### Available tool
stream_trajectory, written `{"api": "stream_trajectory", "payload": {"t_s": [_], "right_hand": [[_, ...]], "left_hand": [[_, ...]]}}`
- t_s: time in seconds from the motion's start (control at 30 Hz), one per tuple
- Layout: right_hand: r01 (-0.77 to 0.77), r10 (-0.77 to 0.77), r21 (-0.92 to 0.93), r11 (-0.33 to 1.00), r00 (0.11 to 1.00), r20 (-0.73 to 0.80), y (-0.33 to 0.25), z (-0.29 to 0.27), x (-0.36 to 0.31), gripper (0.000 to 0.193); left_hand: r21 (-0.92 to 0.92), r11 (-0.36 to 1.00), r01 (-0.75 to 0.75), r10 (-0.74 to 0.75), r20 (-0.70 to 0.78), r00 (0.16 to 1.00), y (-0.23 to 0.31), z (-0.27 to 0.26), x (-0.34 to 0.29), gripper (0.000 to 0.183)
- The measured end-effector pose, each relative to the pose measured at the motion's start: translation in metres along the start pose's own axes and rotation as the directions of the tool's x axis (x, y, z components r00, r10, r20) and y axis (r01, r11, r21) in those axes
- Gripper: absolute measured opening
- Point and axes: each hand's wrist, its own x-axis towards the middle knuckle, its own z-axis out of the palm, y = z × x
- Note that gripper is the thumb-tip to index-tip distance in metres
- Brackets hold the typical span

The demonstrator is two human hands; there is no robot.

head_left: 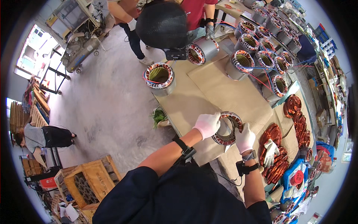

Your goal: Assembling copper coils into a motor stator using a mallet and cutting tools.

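A motor stator (224,139), ring-shaped with wound coils around its open bore, stands on the near part of the cardboard-covered table (238,99). My left hand (207,126), in a white glove, has its fingers closed at the upper left of the stator's coil end. On the opposite side my right hand (245,139), gloved too, pinches the right edge of the ring. What lies under the fingertips is too small to make out. Close to my right hand, a loose white glove (270,153) rests on bundles of copper wire coils (278,167).
Another stator (161,84) stands at the table's left edge; several more (241,64) crowd the far right. Across the table, a co-worker in a red top (195,15) has a gloved hand on a tipped stator (204,50). A blue tray (292,177) sits at the right.
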Motion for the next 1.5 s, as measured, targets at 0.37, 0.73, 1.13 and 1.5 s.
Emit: {"api": "stream_trajectory", "payload": {"t_s": [0.37,0.73,1.13,1.5], "right_hand": [[-0.067,0.015,0.155,0.986,0.950,0.312,-0.162,0.077,0.055,0.039],[-0.038,-0.112,0.527,0.849,0.962,0.250,-0.137,0.068,0.038,0.049],[-0.296,0.155,0.607,0.737,0.949,0.275,0.056,0.038,-0.010,0.042],[-0.383,0.229,0.623,0.682,0.921,0.315,0.169,0.036,-0.020,0.035]], "left_hand": [[0.173,0.978,0.117,-0.083,-0.193,0.978,-0.142,-0.106,-0.020,0.028],[0.413,0.893,0.176,-0.180,-0.029,0.983,-0.052,-0.166,-0.008,0.053],[0.177,0.939,-0.295,0.290,0.052,0.956,0.082,-0.013,0.153,0.066],[0.510,0.820,-0.261,0.259,0.076,0.963,0.050,-0.027,0.328,0.070]]}}
